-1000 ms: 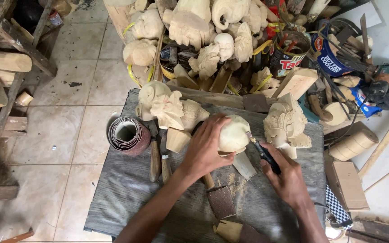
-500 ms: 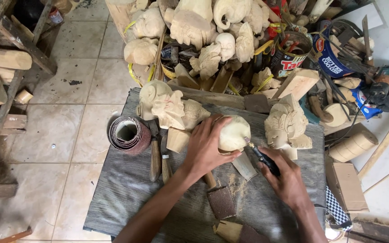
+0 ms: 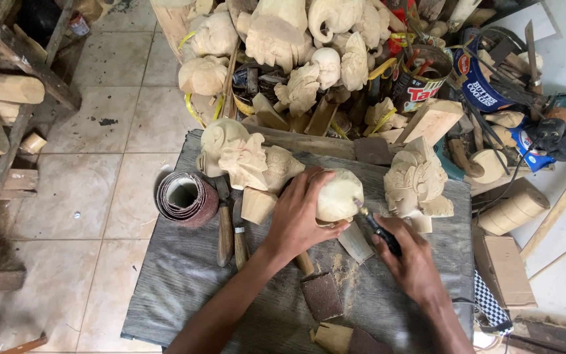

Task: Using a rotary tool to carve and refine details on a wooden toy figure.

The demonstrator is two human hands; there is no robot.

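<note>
My left hand [image 3: 299, 213] grips a pale, rounded wooden carving [image 3: 339, 195] and steadies it on the grey mat [image 3: 185, 275]. My right hand [image 3: 411, 257] holds a dark-handled carving tool [image 3: 378, 226], whose tip touches the right side of that carving. Sawdust lies on the mat below the carving. Two wood-handled chisels [image 3: 229, 226] lie just left of my left hand, beside a small wooden block [image 3: 257, 204].
A sandpaper roll [image 3: 181, 198] sits at the mat's left edge. Carved figures stand behind [image 3: 247, 157] and to the right [image 3: 417, 183]. Sandpaper pieces [image 3: 321, 295] lie near the front. Several carvings, tins and tools pile up at the back; wooden beams [image 3: 4, 88] are at the left.
Both hands stay on the carving and tool. The tool tip has shifted slightly along the carving's right side; nothing else moved.
</note>
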